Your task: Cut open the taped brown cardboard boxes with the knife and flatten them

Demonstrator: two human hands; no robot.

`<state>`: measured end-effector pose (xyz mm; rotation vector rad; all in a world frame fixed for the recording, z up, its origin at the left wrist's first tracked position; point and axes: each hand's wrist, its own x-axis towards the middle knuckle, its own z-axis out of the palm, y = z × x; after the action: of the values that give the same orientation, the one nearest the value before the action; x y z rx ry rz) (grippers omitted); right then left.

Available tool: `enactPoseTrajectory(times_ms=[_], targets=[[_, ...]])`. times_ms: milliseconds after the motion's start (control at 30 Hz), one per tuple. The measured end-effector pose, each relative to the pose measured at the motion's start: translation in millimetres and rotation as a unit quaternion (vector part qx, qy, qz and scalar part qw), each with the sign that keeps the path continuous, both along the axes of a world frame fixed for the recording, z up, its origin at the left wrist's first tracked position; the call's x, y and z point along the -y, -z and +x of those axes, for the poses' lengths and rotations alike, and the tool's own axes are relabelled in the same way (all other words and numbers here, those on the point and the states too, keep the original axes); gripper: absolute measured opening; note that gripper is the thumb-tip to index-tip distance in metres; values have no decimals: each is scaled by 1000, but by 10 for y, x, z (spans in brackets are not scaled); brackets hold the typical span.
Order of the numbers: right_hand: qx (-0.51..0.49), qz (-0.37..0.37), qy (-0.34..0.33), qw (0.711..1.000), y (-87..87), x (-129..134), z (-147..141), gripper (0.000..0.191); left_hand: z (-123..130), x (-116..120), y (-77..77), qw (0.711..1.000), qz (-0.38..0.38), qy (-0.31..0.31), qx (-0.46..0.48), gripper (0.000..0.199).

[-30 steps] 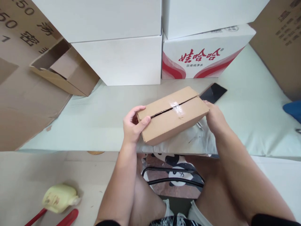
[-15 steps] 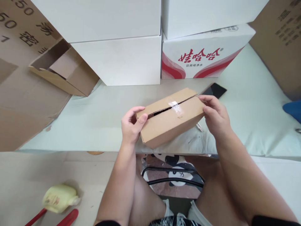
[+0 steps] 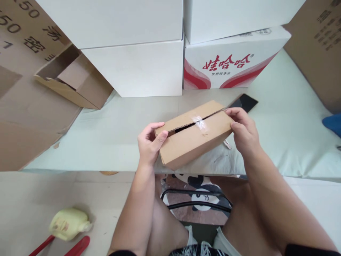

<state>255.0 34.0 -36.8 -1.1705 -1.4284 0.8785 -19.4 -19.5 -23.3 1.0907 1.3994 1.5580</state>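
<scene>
A small brown cardboard box [image 3: 191, 142] is held between my two hands over the front part of the pale green table. Its two top flaps meet at a narrow dark gap, crossed near the middle by a strip of clear tape [image 3: 199, 123]. My left hand [image 3: 151, 144] grips the left end, thumb on top at the gap and fingers round the far side. At the right end, my right hand [image 3: 245, 129] pinches the corner between thumb and fingers. Beyond that hand lies a dark flat phone-like object [image 3: 244, 102], partly covered.
White boxes [image 3: 133, 69] and a white carton with red lettering [image 3: 231, 65] stand along the back. An open cardboard box [image 3: 77, 78] sits at the left. Something blue [image 3: 333, 124] lies at the right edge. A yellow bottle [image 3: 68, 224] is on the floor.
Both hands keep the same hold on the box. Only a very slight shift of the whole view shows.
</scene>
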Motion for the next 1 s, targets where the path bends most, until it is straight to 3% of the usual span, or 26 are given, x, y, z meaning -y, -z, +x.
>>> enactPoseTrajectory(times_ms=[200,333,567,733,1000], targets=[[15,-17,-12,1000,-24,28,10,30,8,-25,64,996,-13,49,71,59],[29,-24,-13,999,-58,53,2,30,0,-35,75,996,-10,65,60,57],[130,-44,31,990,-296,168,-85,17,2,-35,73,997,-4,59,54,57],[200,4,41,979,-376,209,-121,16,28,-28,88,995,-6,65,71,56],[210,43,28,976,-311,175,-126,19,27,-19,105,995,-10,79,61,57]])
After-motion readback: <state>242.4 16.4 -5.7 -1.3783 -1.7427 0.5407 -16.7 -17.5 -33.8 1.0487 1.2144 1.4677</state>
